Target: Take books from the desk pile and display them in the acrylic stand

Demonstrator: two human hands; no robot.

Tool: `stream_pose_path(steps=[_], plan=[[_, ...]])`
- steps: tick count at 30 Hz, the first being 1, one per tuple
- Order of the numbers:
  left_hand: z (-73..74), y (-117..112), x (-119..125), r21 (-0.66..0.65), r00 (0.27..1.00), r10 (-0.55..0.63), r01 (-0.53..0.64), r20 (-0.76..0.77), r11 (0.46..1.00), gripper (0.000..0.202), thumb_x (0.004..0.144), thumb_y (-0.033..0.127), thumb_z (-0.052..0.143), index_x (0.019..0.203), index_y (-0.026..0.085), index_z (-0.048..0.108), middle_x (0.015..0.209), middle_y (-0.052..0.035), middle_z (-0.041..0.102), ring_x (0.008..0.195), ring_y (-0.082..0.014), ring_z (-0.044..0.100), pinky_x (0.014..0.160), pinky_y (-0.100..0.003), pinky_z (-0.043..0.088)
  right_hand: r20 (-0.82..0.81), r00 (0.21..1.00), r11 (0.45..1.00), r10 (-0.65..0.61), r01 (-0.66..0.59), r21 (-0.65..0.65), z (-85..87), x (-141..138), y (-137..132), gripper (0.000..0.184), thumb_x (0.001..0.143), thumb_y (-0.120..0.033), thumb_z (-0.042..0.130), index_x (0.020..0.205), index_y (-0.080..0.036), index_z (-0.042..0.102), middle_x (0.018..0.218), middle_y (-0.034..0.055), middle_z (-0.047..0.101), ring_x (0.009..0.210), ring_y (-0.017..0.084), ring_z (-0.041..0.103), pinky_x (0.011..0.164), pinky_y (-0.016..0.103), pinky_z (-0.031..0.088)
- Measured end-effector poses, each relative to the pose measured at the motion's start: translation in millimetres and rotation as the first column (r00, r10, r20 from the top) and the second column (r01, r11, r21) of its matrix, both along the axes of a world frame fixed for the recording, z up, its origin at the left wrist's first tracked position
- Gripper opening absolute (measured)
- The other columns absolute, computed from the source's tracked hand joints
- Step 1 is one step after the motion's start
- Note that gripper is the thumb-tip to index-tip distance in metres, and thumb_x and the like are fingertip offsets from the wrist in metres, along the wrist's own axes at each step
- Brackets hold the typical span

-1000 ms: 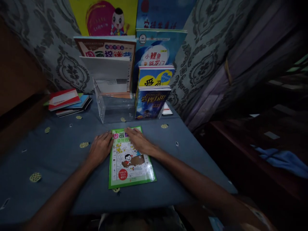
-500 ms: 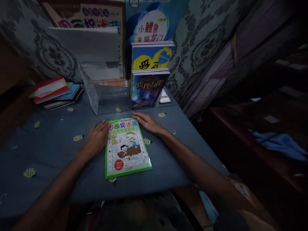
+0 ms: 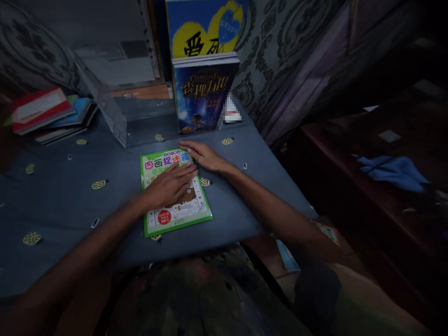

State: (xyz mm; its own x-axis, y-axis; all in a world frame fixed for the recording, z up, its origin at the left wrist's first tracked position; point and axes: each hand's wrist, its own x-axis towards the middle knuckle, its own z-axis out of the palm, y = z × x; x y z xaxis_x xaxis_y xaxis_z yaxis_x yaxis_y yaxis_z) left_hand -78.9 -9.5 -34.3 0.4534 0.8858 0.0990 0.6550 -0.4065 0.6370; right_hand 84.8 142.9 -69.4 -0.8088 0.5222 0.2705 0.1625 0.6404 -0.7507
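A thin green-bordered children's picture book [image 3: 175,215] lies flat on the blue-grey tablecloth [image 3: 70,200] in front of me. My left hand [image 3: 171,184] rests flat across the middle of its cover, fingers stretched out toward the right. My right hand [image 3: 203,156] lies flat at the book's upper right corner, fingers extended and touching its top edge. Neither hand grips anything.
A clear acrylic book stand [image 3: 115,107] sits behind the book, with a dark blue book [image 3: 203,93] and a yellow-blue one [image 3: 206,28] upright beside it. A stack of thin books [image 3: 45,114] lies at far left. A dark wooden surface with a blue cloth [image 3: 392,170] is at right.
My left hand slid from the book's left edge onto the middle of its cover. The right hand moved to the upper right corner. The view tilted downward.
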Motion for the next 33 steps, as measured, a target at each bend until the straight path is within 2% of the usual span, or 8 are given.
stream_pose_path(steps=[5, 8, 15, 18, 21, 25, 29, 33], plan=[[9.1, -40.8, 33.4, -0.178, 0.980, -0.139, 0.164, 0.145, 0.970, 0.038, 0.097, 0.030, 0.053, 0.133, 0.030, 0.064, 0.147, -0.0023, 0.057, 0.148, -0.0238, 0.039, 0.127, -0.052, 0.010, 0.003, 1.000, 1.000, 0.002, -0.002, 0.018, -0.4, -0.5, -1.5, 0.049, 0.106, -0.043, 0.036, 0.144, -0.017, 0.052, 0.145, 0.0093, 0.060, 0.133, 0.022, 0.056, 0.114, 0.043, 0.042], [11.8, -62.3, 46.3, -0.203, 0.950, -0.221, 0.266, 0.219, 0.942, 0.038, 0.096, 0.026, 0.055, 0.132, 0.033, 0.065, 0.144, -0.0016, 0.060, 0.146, -0.0233, 0.042, 0.127, -0.050, 0.014, 0.015, 1.000, 0.999, 0.001, -0.001, 0.043, -1.7, -1.1, -1.9, 0.047, 0.106, -0.041, 0.037, 0.143, -0.018, 0.053, 0.144, 0.0086, 0.061, 0.133, 0.022, 0.056, 0.114, 0.044, 0.041], [20.6, -71.1, 50.4, -0.198, 0.932, -0.235, 0.294, 0.275, 0.935, 0.043, 0.097, 0.026, 0.055, 0.139, 0.034, 0.059, 0.149, -0.0015, 0.056, 0.144, -0.0250, 0.045, 0.126, -0.047, 0.022, 0.065, 0.997, 0.994, -0.045, 0.038, 0.105, -5.0, -2.8, -6.6, 0.043, 0.102, -0.026, 0.042, 0.144, -0.023, 0.052, 0.146, 0.0060, 0.060, 0.134, 0.024, 0.055, 0.120, 0.056, 0.030], [18.7, -59.9, 33.0, -0.200, 0.965, -0.136, 0.182, 0.225, 0.963, 0.044, 0.096, 0.033, 0.056, 0.140, 0.033, 0.059, 0.152, -0.0014, 0.052, 0.144, -0.0252, 0.046, 0.126, -0.045, 0.022, 0.084, 0.995, 0.993, -0.052, 0.042, 0.113, -6.1, -3.1, -7.9, 0.044, 0.101, -0.024, 0.041, 0.144, -0.022, 0.051, 0.145, 0.0058, 0.061, 0.136, 0.025, 0.054, 0.122, 0.059, 0.025], [9.2, -38.2, -6.3, -0.115, 0.999, 0.026, -0.024, 0.019, 0.993, 0.045, 0.099, 0.040, 0.048, 0.142, 0.028, 0.057, 0.153, -0.0025, 0.051, 0.148, -0.0239, 0.039, 0.127, -0.046, 0.014, 0.082, 0.996, 0.992, -0.048, 0.038, 0.119, -6.3, -2.0, -7.9, 0.045, 0.101, -0.024, 0.040, 0.144, -0.025, 0.051, 0.143, 0.0048, 0.062, 0.135, 0.024, 0.055, 0.122, 0.059, 0.026], [-2.7, -8.5, -68.9, 0.070, 0.945, 0.278, -0.269, -0.175, 0.961, 0.055, 0.101, 0.040, 0.032, 0.148, 0.014, 0.047, 0.161, -0.0118, 0.039, 0.152, -0.0260, 0.030, 0.126, -0.051, 0.013, 0.113, 0.992, 0.990, -0.062, 0.047, 0.135, -1.8, -1.6, -10.9, 0.045, 0.100, -0.024, 0.041, 0.144, -0.023, 0.052, 0.144, 0.0072, 0.061, 0.135, 0.026, 0.055, 0.121, 0.060, 0.026], [-7.3, 3.2, -96.1, 0.120, 0.912, 0.294, -0.270, -0.285, 0.955, 0.059, 0.103, 0.038, 0.024, 0.151, 0.009, 0.042, 0.162, -0.0150, 0.037, 0.153, -0.0256, 0.029, 0.125, -0.051, 0.015, 0.200, 0.973, 0.969, -0.114, 0.064, 0.240, 10.8, -9.5, -36.3, 0.042, 0.100, -0.025, 0.047, 0.140, -0.016, 0.057, 0.149, 0.0145, 0.056, 0.144, 0.031, 0.045, 0.122, 0.063, 0.019], [-10.3, 1.8, -95.3, 0.154, 0.901, 0.299, -0.262, -0.315, 0.953, 0.058, 0.104, 0.040, 0.022, 0.152, 0.013, 0.040, 0.163, -0.0123, 0.036, 0.153, -0.0237, 0.029, 0.125, -0.049, 0.018, 0.317, 0.948, 0.933, 0.008, -0.121, 0.339, 23.3, -23.7, -100.1, 0.044, 0.102, -0.029, 0.048, 0.142, -0.013, 0.055, 0.154, 0.0172, 0.048, 0.149, 0.030, 0.037, 0.124, 0.059, 0.016]])
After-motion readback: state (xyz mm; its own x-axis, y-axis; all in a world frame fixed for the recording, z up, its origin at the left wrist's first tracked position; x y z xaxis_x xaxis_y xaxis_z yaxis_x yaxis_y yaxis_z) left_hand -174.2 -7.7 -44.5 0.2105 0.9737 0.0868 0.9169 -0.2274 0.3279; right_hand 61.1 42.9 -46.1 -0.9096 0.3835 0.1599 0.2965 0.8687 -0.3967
